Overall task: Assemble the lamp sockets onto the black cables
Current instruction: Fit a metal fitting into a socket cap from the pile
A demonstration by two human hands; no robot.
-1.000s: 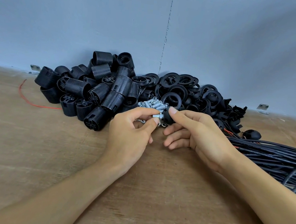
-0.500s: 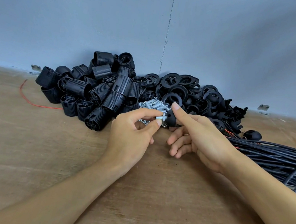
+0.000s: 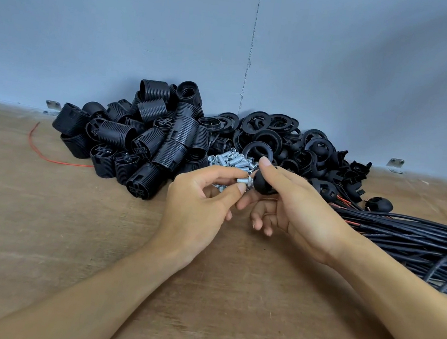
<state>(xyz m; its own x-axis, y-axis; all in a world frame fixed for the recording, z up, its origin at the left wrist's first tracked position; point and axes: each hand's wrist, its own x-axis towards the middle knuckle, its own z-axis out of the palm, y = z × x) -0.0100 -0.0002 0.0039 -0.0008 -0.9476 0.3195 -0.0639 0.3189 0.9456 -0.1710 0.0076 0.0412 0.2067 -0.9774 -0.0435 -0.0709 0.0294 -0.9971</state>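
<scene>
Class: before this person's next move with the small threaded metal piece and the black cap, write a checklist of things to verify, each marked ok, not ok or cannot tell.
1. Left hand pinches the threaded metal piece between thumb and forefinger: ok.
2. Right hand grips the black cap: ok.
3. The piece's end meets the cap: ok.
4. Threads properly engaged, not crossed: cannot tell.
5. Spare metal pieces piled just behind the hands: ok.
6. Black cables lie on the table to the right: ok.
</scene>
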